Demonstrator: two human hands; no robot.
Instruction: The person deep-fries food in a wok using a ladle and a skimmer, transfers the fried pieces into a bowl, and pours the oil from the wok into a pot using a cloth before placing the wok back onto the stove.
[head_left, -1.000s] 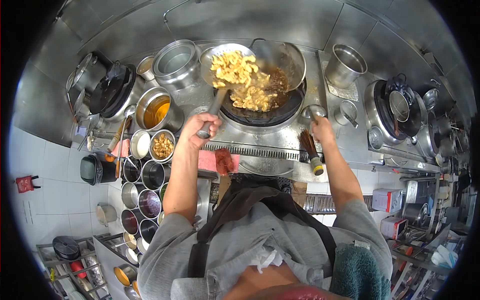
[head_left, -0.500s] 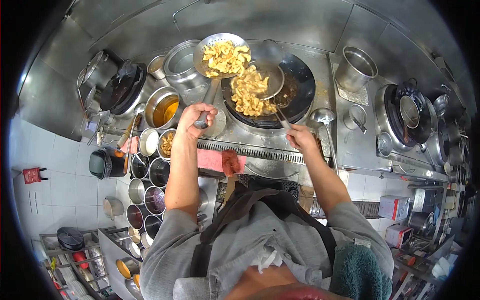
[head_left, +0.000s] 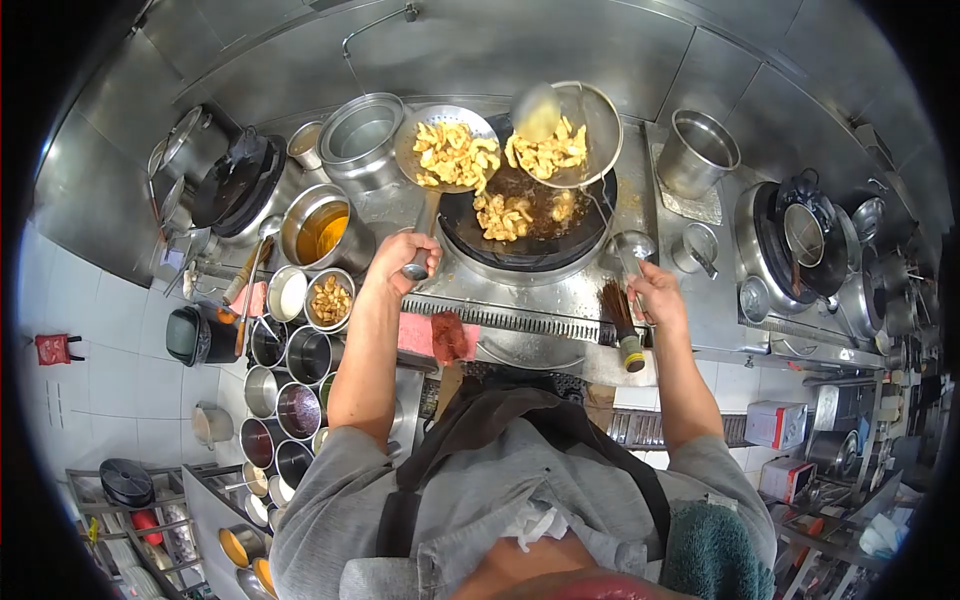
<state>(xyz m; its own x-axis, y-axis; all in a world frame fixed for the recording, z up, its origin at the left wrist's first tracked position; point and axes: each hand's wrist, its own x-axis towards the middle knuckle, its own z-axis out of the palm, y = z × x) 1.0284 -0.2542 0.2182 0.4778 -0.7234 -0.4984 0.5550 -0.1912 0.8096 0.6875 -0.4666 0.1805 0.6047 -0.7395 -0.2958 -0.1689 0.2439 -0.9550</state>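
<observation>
My left hand (head_left: 407,262) is closed round the handle of a perforated skimmer (head_left: 408,150), which is heaped with golden fried pieces (head_left: 452,155). Thumb and fingers of my right hand (head_left: 656,293) are wrapped round the handle of a wire strainer (head_left: 606,110). The strainer is raised over the wok's far right side and holds more fried pieces (head_left: 550,150). Below both tools, the black wok (head_left: 462,232) contains dark liquid and a smaller heap of pieces (head_left: 503,217). Close to my right hand is a metal ladle (head_left: 630,246). A blurred round patch hides part of the strainer.
Left of the wok stand a pot of orange liquid (head_left: 318,235), a lidded-looking steel pot (head_left: 362,130) and a bowl of brown pieces (head_left: 330,300). A bamboo brush (head_left: 622,330) lies at the front edge. A tall steel pot (head_left: 698,150) stands right. A red cloth (head_left: 449,338) lies in front.
The strainer has risen up and right from the wok with pieces in it. My right hand has moved right and slightly down. Fewer pieces show in the wok; the skimmer stays about level.
</observation>
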